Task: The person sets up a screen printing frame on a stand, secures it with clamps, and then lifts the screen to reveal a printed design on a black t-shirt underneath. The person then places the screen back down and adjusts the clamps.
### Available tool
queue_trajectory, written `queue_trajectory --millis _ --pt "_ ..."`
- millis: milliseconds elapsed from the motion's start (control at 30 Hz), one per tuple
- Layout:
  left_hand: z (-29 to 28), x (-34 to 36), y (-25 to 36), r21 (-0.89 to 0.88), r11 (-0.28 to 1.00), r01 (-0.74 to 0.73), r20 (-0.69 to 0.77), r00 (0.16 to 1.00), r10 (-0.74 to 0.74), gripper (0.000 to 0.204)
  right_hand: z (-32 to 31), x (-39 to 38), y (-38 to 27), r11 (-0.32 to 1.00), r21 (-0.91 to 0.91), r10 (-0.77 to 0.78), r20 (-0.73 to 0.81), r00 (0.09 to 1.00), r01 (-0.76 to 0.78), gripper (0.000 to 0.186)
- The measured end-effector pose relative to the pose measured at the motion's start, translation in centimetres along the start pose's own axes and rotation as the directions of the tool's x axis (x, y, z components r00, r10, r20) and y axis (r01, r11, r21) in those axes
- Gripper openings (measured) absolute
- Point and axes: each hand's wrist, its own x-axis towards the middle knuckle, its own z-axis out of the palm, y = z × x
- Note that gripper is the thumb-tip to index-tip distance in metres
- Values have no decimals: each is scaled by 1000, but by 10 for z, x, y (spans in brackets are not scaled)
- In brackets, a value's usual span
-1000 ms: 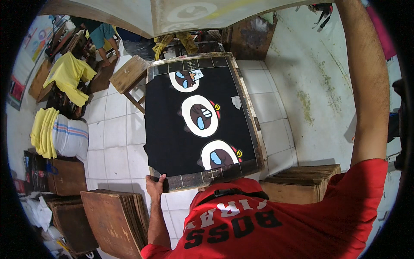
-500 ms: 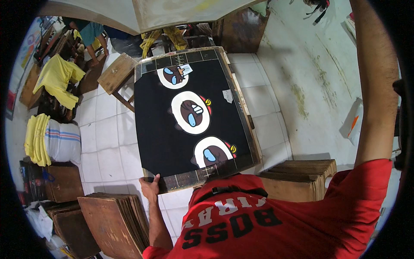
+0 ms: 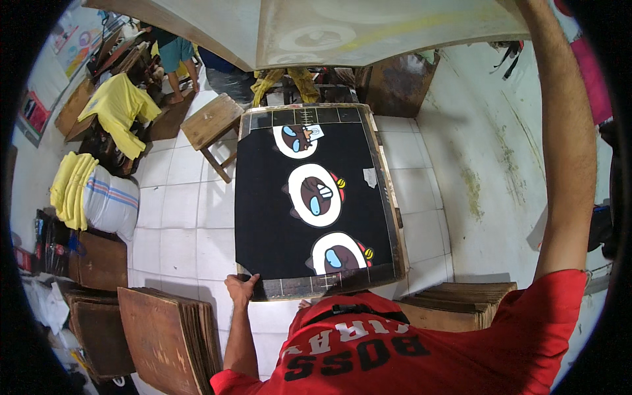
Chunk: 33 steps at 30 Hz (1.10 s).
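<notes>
My left hand [image 3: 241, 287] grips the near left corner of a flat printing board [image 3: 289, 288], thumb on top and the other fingers partly hidden at the edge. Black cloth [image 3: 263, 197] lies flat over the board. Three cartoon animal heads in white, brown and blue are printed in a column on it; the middle print [image 3: 316, 196] shows whole. My right arm [image 3: 566, 131] reaches up to the upper right, its hand beyond the picture. Above the board's far end, a large pale screen-printing screen [image 3: 395, 29] is raised, a faint oval image on its mesh.
A wooden stool [image 3: 210, 120] stands left of the board. Stacked wooden boards [image 3: 164, 336] lean at the near left, more [image 3: 454, 303] at the near right. Yellow cloth [image 3: 118, 108] and a white sack [image 3: 112, 201] lie at left. Another person's legs [image 3: 176, 62] show far left.
The view has shifted, so the board sits lower and further right in the picture and more of the raised screen shows. My left hand keeps its hold on the corner.
</notes>
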Motion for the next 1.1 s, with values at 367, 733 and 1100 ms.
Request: queue_trajectory --millis 367,733,1100 --pt "-29 -8 -13 -77 995 -56 -284 958 32 91 58 -269 -203 933 302 134 215 967 -197 42" --pt "-48 -68 -147 -389 918 75 -258 948 -187 71 235 -530 -369 735 326 287 645 708 -595 44" --pt "-24 -60 -103 -388 907 165 -164 956 -244 63 271 -562 -296 506 367 634 456 625 -781 29"
